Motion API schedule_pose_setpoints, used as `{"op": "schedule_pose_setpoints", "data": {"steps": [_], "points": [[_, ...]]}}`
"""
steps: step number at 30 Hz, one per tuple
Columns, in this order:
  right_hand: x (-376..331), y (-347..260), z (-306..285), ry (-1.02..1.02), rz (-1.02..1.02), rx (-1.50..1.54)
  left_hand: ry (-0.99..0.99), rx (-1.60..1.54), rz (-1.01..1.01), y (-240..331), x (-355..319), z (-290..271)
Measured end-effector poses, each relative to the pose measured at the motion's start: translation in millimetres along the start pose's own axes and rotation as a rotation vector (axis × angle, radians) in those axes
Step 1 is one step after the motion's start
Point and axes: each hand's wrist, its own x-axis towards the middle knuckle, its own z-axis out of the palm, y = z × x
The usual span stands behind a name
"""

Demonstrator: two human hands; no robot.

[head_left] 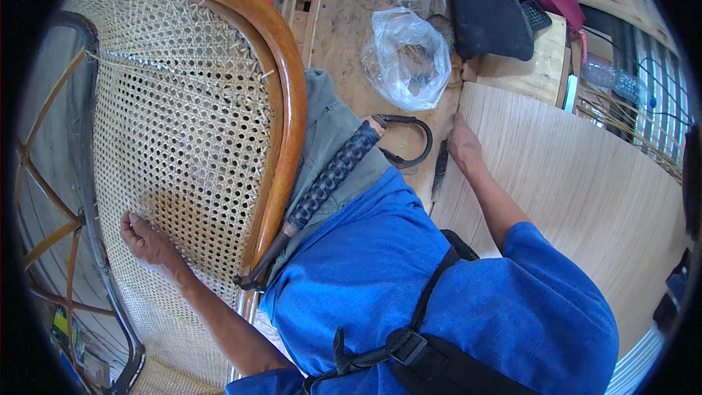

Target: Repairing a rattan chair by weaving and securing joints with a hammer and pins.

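A woven cane panel (183, 139) in a curved, varnished wooden frame (292, 102) leans against my left side. Over its lower part is my left hand (150, 245), its fingers curled together; whatever may be between them is too small to make out. My right hand (466, 145) rests at the edge of a pale wood-grain board (563, 168), fingers stretched out and partly hidden. Close beside it lies a slim dark tool (440, 164). Across my lap, between frame and shirt, lies a hammer (336, 168) with a dark woven-wrapped handle, its metal head toward me.
Beyond my lap are a dark braided loop (424, 139) and clear plastic bags (409, 58) with scraps on the wooden bench (344, 29). A black pad (490, 14) and a plastic bottle (610, 77) sit at the far right. Bent cane framing (55, 249) stands at the left.
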Motion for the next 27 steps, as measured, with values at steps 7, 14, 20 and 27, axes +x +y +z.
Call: {"op": "schedule_pose_setpoints", "data": {"steps": [7,14,20,27], "points": [[0,-30,-27,-0.061,0.193,0.044,-0.036,-0.047,-0.093,16,-4,2],[-40,-21,-23,-0.229,0.22,0.138,-0.012,0.048,-0.07,9,-1,3],[-79,-51,-8,-0.084,0.381,0.445,0.003,0.01,-0.145,12,0,2],[-91,-58,-3,-0.228,0.6,0.304,0.012,0.062,-0.12,11,-2,6]]}}
